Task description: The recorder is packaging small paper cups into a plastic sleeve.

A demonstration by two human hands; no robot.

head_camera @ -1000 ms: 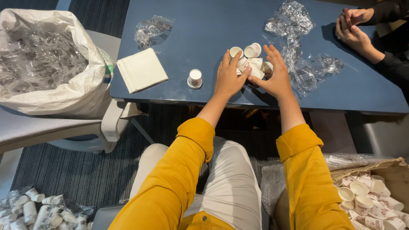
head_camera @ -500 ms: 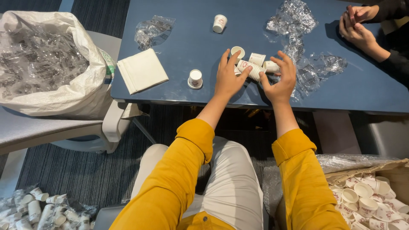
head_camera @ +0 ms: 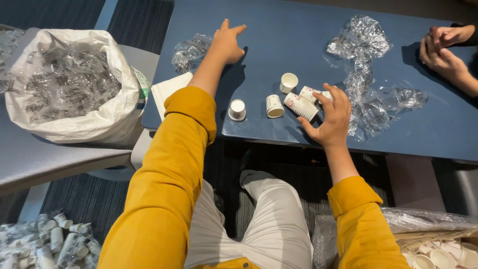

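Gripping a stack of paper cups (head_camera: 301, 105) lying near the table (head_camera: 279, 30)'s near edge, right hand (head_camera: 329, 117) is curling round it; left hand (head_camera: 226, 44) is reaching mid-table, fingers spread, empty.

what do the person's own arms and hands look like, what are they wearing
Both arms are in long mustard-yellow sleeves with turned-back cuffs that end above the wrists. The left hand and right hand are bare: no gloves, rings, watch or bracelets show. The fabric looks plain, with no print or markings.

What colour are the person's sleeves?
Mustard yellow; the sleeves show best in the head view.
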